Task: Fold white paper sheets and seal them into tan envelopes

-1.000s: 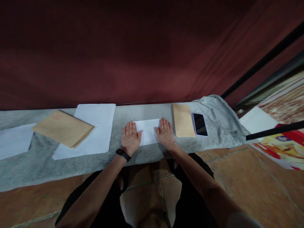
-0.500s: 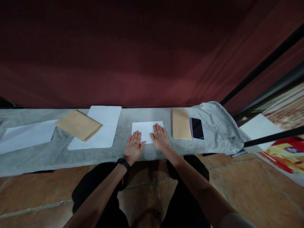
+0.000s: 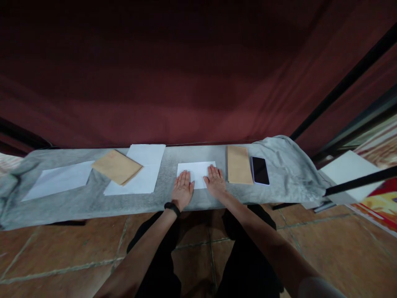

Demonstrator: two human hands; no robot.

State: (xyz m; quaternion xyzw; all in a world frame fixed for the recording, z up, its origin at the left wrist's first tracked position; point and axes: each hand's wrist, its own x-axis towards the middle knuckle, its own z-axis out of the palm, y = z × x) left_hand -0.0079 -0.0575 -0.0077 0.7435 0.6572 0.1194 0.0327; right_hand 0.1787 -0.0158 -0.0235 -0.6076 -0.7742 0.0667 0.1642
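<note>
White rectangular paper point(image 3: 198, 169), seemingly folded already, at centre; left hand point(image 3: 182, 188) and right hand point(image 3: 216, 183) flat upon it, apart, gripping nothing. Nine o'clock: larger white paper sheets point(image 3: 153, 171), untouched. Three o'clock: brown rectangular paper envelopes point(image 3: 240, 165), untouched.

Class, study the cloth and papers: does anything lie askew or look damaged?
The left envelopes lie askew across the white sheets, whereas the right envelopes sit straighter beside the phone. The cloth is rumpled at its right end. No damage shows.

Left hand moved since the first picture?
Yes: the bare left hand has shifted back, closer to the near edge of the long grey cloth.
</note>
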